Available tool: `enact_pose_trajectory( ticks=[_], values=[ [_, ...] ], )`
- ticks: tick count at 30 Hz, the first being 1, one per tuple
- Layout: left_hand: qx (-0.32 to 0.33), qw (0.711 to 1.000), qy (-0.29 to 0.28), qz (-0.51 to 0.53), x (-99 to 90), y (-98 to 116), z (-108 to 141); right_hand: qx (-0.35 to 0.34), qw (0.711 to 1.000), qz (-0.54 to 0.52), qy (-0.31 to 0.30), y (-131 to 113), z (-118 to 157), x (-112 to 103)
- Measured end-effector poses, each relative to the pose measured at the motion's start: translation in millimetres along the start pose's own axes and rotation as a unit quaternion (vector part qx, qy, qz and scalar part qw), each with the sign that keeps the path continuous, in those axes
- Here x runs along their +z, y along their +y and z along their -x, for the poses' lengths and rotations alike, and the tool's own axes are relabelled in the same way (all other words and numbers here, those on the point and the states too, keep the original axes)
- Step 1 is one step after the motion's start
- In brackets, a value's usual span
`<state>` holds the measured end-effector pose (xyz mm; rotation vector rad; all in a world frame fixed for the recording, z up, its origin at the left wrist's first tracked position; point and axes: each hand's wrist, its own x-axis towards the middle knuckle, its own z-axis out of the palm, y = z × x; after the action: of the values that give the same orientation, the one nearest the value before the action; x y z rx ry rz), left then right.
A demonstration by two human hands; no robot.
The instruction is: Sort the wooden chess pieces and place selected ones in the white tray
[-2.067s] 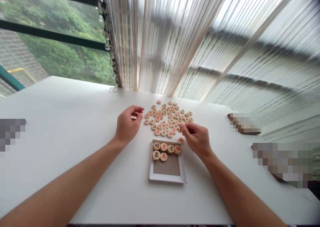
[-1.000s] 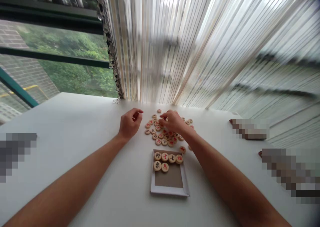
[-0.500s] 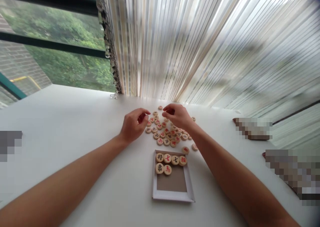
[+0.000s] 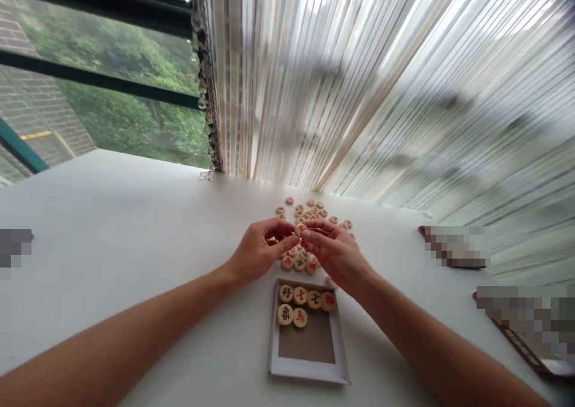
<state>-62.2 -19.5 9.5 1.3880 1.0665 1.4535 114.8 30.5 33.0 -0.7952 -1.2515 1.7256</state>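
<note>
Fingertips of both hands meet over the pile around one round wooden xiangqi piece (image 4: pixel 300 230). My right hand (image 4: pixel 335 248) pinches it from the right. On the other side, my left hand (image 4: pixel 263 245) has its thumb and fingertips closed against the piece's edge. Below them lies a shallow white box (image 4: pixel 309 368) with a brown bottom. Its top row has several pieces with black or red characters, such as a black-marked piece (image 4: pixel 286 293). Two more, including a red-marked piece (image 4: pixel 300 318), sit in the second row. My hands partly hide the loose pieces (image 4: pixel 299 264) beneath.
Several loose pieces (image 4: pixel 333 220) spread across the white table (image 4: pixel 157 233) toward the string curtain (image 4: pixel 287 96). At the right are two brown-edged objects (image 4: pixel 449 248), blurred out in part. A window (image 4: pixel 135 114) stands at the left, and a grey blurred patch (image 4: pixel 13 248) shows at the left edge.
Both hands came nearer to me and together from apart over the pile. A xiangqi piece now shows between their fingertips. The pieces in the box look the same.
</note>
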Motion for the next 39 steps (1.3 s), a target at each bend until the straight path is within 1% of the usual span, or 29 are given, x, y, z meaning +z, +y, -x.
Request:
enact_pose_trajectory(
  ticks=[5, 10, 14, 22, 26, 30, 39],
  values=[
    [-0.034, 0.998, -0.003, 0.054, 0.9, 1.7, 0.0, 0.022, 1.000, -0.020, 0.005, 2.9, 4.8, 0.1],
    [-0.060, 0.996, -0.005, 0.061, -1.6, 6.6, 0.1, 0.058, 0.998, -0.016, -0.007, -0.5, 7.5, -1.5],
    [-0.057, 0.996, -0.011, 0.073, -3.3, 7.2, 1.2, 0.067, 0.997, -0.024, -0.017, -1.9, 9.4, -1.1],
    [-0.067, 0.988, -0.038, 0.134, -7.1, 0.0, 1.4, 0.083, 0.995, -0.051, -0.024, -8.6, 13.8, 3.2],
    [-0.069, 0.986, -0.054, 0.142, -7.9, 0.2, 1.9, 0.108, 0.991, -0.080, -0.022, -9.6, 14.8, 4.1],
    [-0.066, 0.985, -0.070, 0.143, -8.9, 1.0, 2.4, 0.132, 0.987, -0.088, -0.015, -9.7, 15.9, 3.8],
    [-0.068, 0.981, -0.088, 0.157, -10.5, -0.4, 2.2, 0.137, 0.987, -0.088, -0.014, -10.6, 16.9, 3.2]
  ],
)
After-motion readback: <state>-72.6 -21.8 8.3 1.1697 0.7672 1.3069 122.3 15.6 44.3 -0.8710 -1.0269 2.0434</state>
